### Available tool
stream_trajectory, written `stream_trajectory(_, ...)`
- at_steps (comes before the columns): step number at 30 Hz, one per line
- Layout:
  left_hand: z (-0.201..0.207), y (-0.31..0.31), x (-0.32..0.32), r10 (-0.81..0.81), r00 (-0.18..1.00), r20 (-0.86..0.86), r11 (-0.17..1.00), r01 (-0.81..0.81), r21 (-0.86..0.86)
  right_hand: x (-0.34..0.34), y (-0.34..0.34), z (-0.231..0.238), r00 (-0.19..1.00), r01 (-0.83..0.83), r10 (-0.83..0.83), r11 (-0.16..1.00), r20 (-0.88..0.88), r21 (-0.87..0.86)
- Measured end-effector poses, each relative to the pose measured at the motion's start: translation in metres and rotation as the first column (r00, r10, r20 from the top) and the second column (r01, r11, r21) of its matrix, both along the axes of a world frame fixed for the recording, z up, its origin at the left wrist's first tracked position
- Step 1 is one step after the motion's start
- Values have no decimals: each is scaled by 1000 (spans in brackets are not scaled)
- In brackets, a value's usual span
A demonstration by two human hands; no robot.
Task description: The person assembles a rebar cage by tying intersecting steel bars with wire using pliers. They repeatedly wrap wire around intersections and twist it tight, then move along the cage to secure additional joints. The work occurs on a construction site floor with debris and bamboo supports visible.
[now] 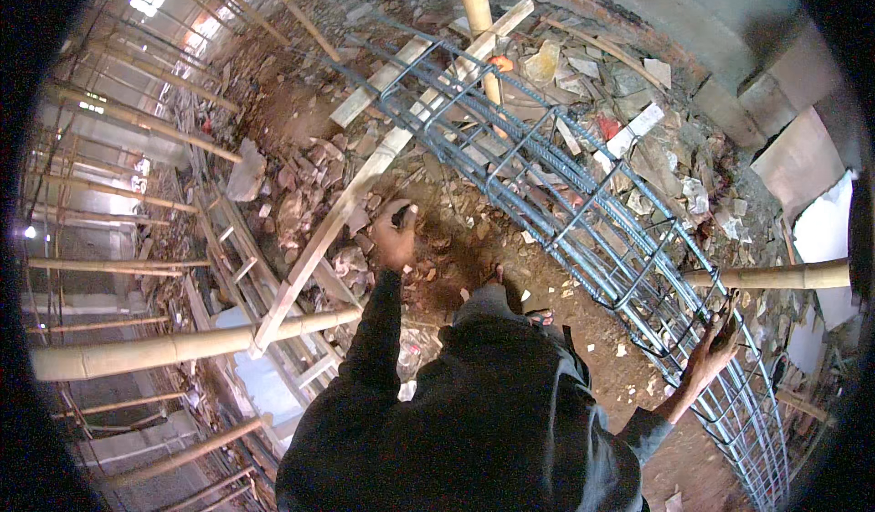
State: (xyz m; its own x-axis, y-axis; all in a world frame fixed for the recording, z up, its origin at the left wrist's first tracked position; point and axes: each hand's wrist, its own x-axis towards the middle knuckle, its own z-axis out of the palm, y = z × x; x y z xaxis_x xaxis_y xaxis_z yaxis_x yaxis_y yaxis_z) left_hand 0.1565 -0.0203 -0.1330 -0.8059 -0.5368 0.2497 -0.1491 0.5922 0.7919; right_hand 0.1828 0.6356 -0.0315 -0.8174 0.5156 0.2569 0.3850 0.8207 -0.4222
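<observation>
A long rebar cage (583, 188) of steel bars and square stirrups runs diagonally from the upper middle to the lower right. My right hand (715, 346) is at its lower right stretch, its fingers among the bars and closed on the cage. In front of me on the left, my left hand (392, 238) is raised, apart from the cage. Its fingers curl toward the thumb around a dark spot that I cannot make out. Below that hand lies rubble-strewn ground.
A wooden batten (351, 193) slants under the cage's far end, beside an upright bamboo pole (474, 1). Bamboo poles (182, 348) cross at the left, near a wooden ladder-like frame (239, 248). Broken brick and tile (310, 179) cover the ground. Another bamboo pole (793, 276) passes at the right.
</observation>
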Motion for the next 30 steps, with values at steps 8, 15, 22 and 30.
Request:
stream_trajectory(8, -69, -144, -99, 52, 998, 35, 942, -37, -333, -30, -91, 38, 958, -34, -16, 985, -287, -169)
stream_trajectory(15, -100, -189, -130, -88, 979, 183, 955, 135, -265, -56, -154, 25, 962, -116, 30, 945, -272, -304)
stream_trajectory(22, -98, -189, -127, -191, 981, 19, 964, 192, -186, -69, -219, 25, 938, -69, -29, 961, -345, -268)
stream_trajectory(30, -69, -150, -113, -94, 988, -122, 932, 45, -359, -34, -317, 34, 796, -543, 599, 642, -88, -541)
